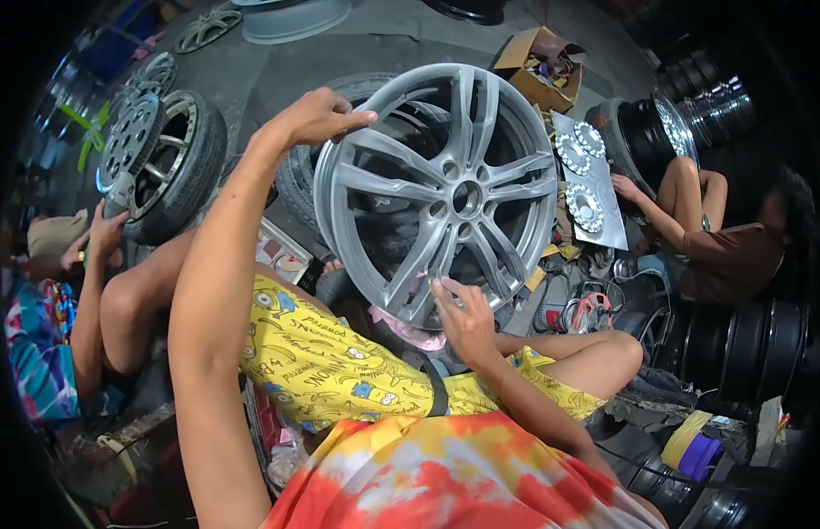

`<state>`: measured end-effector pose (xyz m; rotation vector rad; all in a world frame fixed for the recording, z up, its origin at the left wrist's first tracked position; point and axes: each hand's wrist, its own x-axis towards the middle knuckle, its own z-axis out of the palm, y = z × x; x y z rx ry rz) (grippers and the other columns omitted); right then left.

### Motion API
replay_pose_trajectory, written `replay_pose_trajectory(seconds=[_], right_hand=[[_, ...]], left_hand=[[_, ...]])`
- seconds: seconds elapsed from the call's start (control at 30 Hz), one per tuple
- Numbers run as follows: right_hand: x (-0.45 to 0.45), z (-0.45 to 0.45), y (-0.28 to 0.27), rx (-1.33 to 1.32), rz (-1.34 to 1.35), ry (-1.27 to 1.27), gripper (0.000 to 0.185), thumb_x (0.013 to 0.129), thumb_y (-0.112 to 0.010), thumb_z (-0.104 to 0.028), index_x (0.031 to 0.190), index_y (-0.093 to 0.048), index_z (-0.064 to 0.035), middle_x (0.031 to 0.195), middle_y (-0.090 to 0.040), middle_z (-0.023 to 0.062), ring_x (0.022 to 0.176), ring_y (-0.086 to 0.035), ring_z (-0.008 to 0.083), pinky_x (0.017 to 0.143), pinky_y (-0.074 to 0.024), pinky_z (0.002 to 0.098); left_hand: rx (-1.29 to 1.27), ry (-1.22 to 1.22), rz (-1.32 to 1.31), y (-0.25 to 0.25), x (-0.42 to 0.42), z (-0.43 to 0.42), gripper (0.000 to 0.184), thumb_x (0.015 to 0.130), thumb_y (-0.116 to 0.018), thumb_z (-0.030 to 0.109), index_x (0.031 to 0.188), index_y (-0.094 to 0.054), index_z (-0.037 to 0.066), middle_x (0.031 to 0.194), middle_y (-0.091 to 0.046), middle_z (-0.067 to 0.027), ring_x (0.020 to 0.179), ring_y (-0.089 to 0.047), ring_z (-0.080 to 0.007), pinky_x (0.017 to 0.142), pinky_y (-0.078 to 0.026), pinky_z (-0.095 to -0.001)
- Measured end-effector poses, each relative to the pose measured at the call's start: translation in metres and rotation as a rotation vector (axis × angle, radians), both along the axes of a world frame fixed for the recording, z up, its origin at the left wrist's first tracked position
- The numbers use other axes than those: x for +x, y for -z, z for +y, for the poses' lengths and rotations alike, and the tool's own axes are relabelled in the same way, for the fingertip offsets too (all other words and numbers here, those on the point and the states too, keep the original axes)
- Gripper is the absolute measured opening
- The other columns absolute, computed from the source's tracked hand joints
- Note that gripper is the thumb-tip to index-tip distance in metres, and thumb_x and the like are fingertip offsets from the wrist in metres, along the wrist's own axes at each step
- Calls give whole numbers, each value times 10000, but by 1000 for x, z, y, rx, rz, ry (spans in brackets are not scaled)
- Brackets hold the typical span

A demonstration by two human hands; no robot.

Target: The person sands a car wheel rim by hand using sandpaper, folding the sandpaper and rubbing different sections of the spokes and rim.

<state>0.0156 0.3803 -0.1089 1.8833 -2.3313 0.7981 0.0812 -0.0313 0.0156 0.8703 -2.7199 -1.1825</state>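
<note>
A grey alloy wheel rim (392, 183) with paired spokes stands tilted up in front of my lap, its face toward me. My left hand (317, 119) grips the outer edge at the upper left, thumb lying along the lip. Low on the face, my right hand (467, 322) has its fingertips pressed against a lower spoke. Those fingers are bent together, and whatever small piece may be between them is hidden. Behind the rim, partly covered by it, lies a dark tyre (297, 181). A pink cloth (408, 331) shows below the rim's bottom edge.
At left, a person's hand (110, 227) is at a tyred wheel (203, 167). On the right, another person's hand (628, 187) touches a flat panel (611, 225) bearing shiny toothed discs. A cardboard box (513, 60) stands behind, and black rims (745, 348) are stacked at right.
</note>
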Motion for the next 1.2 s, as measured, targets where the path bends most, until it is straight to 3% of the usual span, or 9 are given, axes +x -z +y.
replay_pose_trajectory(seconds=[0.1, 0.5, 0.63, 0.83, 0.9, 0.93, 1.03, 1.13, 1.2], right_hand=[[-4, -23, -3, -113, -9, 216, 401, 843, -751, -53, 1244, -724, -56, 1163, -689, 77, 999, -607, 279, 838, -476, 418], [-33, -59, 1, -139, -51, 265, 346, 895, -706, -67, 1240, -724, -44, 1142, -676, 93, 1026, -577, 333, 871, -478, 445], [12, -7, 8, -99, 3, 76, 412, 817, -758, -85, 1228, -740, -59, 1231, -688, 60, 1055, -588, 282, 871, -498, 426], [-47, -31, -31, 47, 134, -171, 751, 524, -767, -123, 1250, -657, 34, 1337, -592, 135, 1130, -504, 329, 897, -429, 431], [-44, -30, -39, 367, 271, -295, 645, 597, -769, -140, 1220, -679, 4, 1325, -600, 131, 1116, -507, 320, 898, -426, 433], [-25, -23, -49, 285, 267, -340, 273, 835, -687, -157, 1084, -769, -82, 1195, -642, 45, 1021, -520, 264, 796, -427, 368], [3, -7, -22, 188, -47, -422, 329, 815, -703, -176, 1126, -715, -69, 1206, -644, 77, 999, -591, 285, 737, -497, 403], [-52, -36, -49, 319, 216, -434, 326, 838, -697, -155, 1135, -692, -20, 1215, -633, 123, 911, -649, 281, 752, -559, 403], [-38, -34, -45, 402, 176, -476, 299, 845, -698, -157, 1112, -701, -21, 1208, -634, 126, 909, -652, 292, 766, -562, 407]], left_hand=[[28, 0, -5, 5, -3, 0, 650, 898, -731, 637, 773, -767, 0, 626, -570, -20, 599, -529, -128, 566, -420, -312], [-19, -48, 54, -2, -14, -6, 717, 922, -661, 693, 804, -746, -9, 659, -578, -27, 622, -527, -125, 598, -431, -301], [39, -104, 131, 1, -5, -10, 702, 940, -634, 697, 742, -700, 26, 660, -603, -34, 631, -553, -131, 626, -458, -285], [73, -102, 112, 3, -4, -9, 714, 975, -590, 681, 770, -743, 15, 675, -646, -56, 647, -600, -140, 627, -474, -282], [75, -109, 152, 3, 0, -12, 733, 978, -572, 692, 794, -757, 8, 696, -666, -65, 662, -617, -147, 640, -492, -287], [83, -108, 174, 5, 1, -17, 748, 975, -564, 704, 805, -762, 3, 708, -671, -69, 668, -619, -152, 646, -500, -294], [105, -133, 164, 10, 6, -21, 783, 970, -541, 730, 818, -766, -5, 728, -680, -80, 680, -623, -158, 662, -514, -305], [89, -123, 101, 14, 6, -19, 783, 973, -535, 731, 832, -771, -2, 730, -677, -79, 687, -621, -159, 671, -515, -301], [105, -123, 111, 15, 8, -18, 796, 965, -531, 744, 839, -771, -5, 731, -676, -79, 687, -621, -162, 668, -511, -303]])
